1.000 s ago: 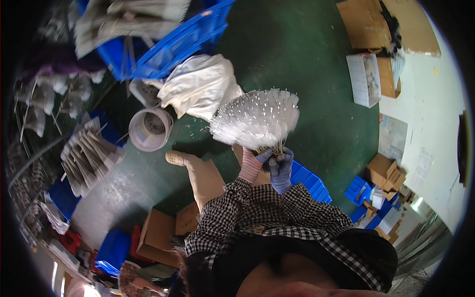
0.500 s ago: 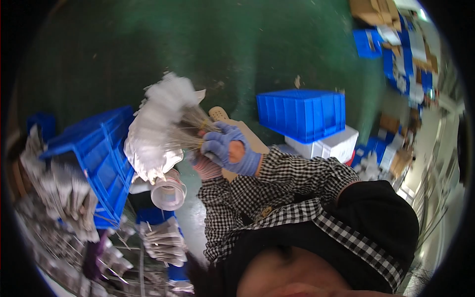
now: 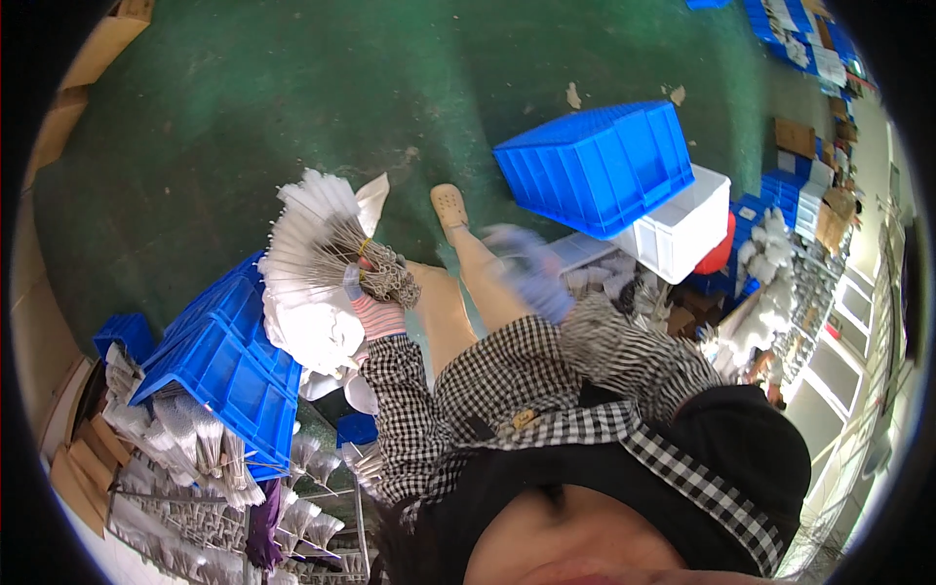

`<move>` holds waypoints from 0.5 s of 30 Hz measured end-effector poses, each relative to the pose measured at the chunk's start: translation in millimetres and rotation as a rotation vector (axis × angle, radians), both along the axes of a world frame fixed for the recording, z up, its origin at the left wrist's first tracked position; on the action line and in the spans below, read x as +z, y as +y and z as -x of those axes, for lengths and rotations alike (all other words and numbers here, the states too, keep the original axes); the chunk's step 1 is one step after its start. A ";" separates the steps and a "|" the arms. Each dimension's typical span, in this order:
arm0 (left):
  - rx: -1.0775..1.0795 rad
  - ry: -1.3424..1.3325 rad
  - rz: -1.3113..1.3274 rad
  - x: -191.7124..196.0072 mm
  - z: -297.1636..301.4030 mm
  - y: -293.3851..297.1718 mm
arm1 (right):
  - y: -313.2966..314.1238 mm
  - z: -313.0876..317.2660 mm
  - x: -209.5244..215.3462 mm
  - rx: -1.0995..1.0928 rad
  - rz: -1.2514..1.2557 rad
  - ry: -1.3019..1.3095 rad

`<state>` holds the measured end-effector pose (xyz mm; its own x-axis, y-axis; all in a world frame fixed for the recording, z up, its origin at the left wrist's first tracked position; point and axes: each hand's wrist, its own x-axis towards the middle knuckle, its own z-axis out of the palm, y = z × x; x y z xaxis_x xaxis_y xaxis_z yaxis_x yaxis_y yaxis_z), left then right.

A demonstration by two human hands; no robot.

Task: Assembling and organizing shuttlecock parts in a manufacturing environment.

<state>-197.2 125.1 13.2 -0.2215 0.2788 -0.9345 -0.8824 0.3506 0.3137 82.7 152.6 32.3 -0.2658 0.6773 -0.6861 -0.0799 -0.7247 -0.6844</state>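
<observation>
My left hand [image 3: 378,314], in a pink striped glove, is closed round a bundle of wire-handled brushes [image 3: 317,232]. White bristles fan out to the upper left, and the looped wire ends bunch toward me. A yellow tie circles the wires. Away to the right of the bundle is my right hand [image 3: 536,271], in a blue glove; motion smears its fingers, so its grip and anything in it cannot be made out. Under the brushes lies a white cloth sack [image 3: 317,336].
A blue crate [image 3: 609,166] rests partly over a white bin [image 3: 680,219] on the right. At left, another blue crate [image 3: 229,361] stands tilted beside several brush bundles [image 3: 200,439]. More bundles fill racks below it. Cardboard boxes [image 3: 93,458] line the left edge.
My right hand has left the bundle and swung right. My left hand keeps hold of the brushes, now more still. The whole view has shifted and turned a little.
</observation>
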 end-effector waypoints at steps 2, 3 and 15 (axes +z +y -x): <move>-0.040 -0.028 0.005 1.3 -5.2 2.9 | -70.2 -86.1 -66.0 -0.659 0.518 -0.477; -0.045 0.000 0.044 2.4 -6.9 1.8 | -98.8 -150.6 -86.2 -0.637 0.506 -0.639; -0.633 0.022 -0.079 0.6 -61.4 -12.3 | -125.1 -328.2 -59.4 -1.095 0.619 -0.922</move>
